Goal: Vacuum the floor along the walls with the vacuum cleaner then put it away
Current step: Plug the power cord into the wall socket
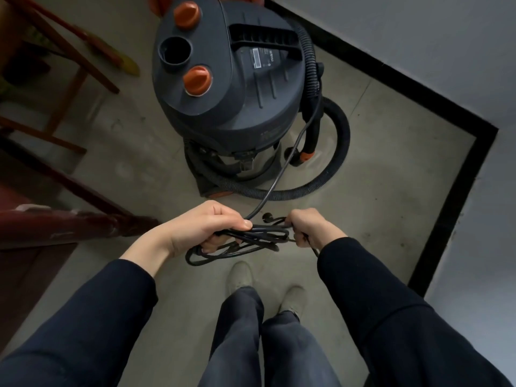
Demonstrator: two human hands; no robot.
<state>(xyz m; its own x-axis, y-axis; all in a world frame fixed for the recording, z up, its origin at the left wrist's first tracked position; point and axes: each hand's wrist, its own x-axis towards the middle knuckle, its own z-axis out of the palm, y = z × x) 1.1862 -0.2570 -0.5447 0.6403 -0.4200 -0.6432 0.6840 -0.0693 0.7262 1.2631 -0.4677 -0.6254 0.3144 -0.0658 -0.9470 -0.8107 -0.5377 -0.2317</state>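
A dark grey canister vacuum cleaner (223, 88) with orange knobs stands on the floor in front of me, near the room's corner. Its ribbed black hose (339, 152) loops round its right side and base. A black power cord (290, 160) runs down from the vacuum to my hands, where it is gathered in a coiled bundle (262, 237). My left hand (212, 227) grips the left end of the bundle. At its right end my right hand (310, 227) holds the loops. The plug (267, 217) pokes out by my right hand.
White walls (418, 37) with a black skirting strip (435, 174) meet in a corner on the right. Wooden chair legs (69, 79) and dark red furniture (55, 227) stand on the left. My feet (240, 275) are on the grey floor (377, 163) below the hands.
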